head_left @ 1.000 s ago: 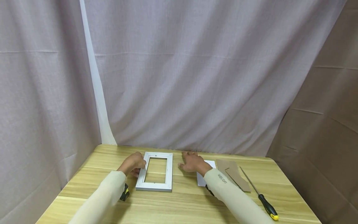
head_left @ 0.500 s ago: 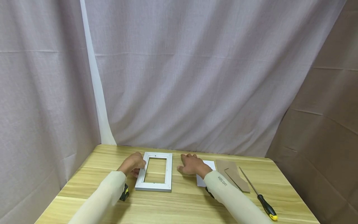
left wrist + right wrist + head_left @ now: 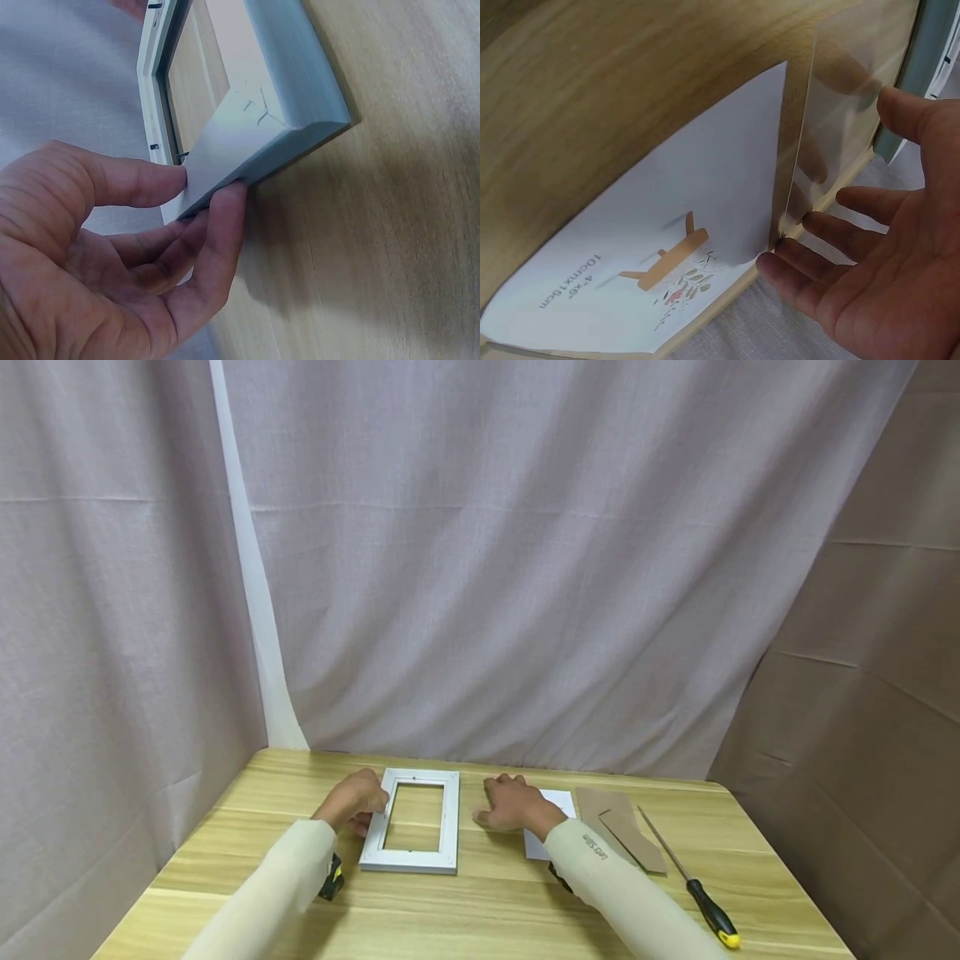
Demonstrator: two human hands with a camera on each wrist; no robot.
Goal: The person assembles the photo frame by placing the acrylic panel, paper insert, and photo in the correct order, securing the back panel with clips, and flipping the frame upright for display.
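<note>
Could slip or scrape across the tabletop (image 3: 480,902) if lifted by one edge alone, given only a thumb-and-fingertip pinch by the left hand (image 3: 112,255) on the corner of the picture frame (image 3: 411,820). Lies flat between both hands, left edge in that pinch. Just right of it, right hand (image 3: 877,277) spread flat, fingertips touching a clear sheet (image 3: 832,127) beside the printed paper (image 3: 667,255).

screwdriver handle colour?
Black with yellow accents, the butt end yellow, on the screwdriver lying at the table's right side. Shows best in the head view.
</note>
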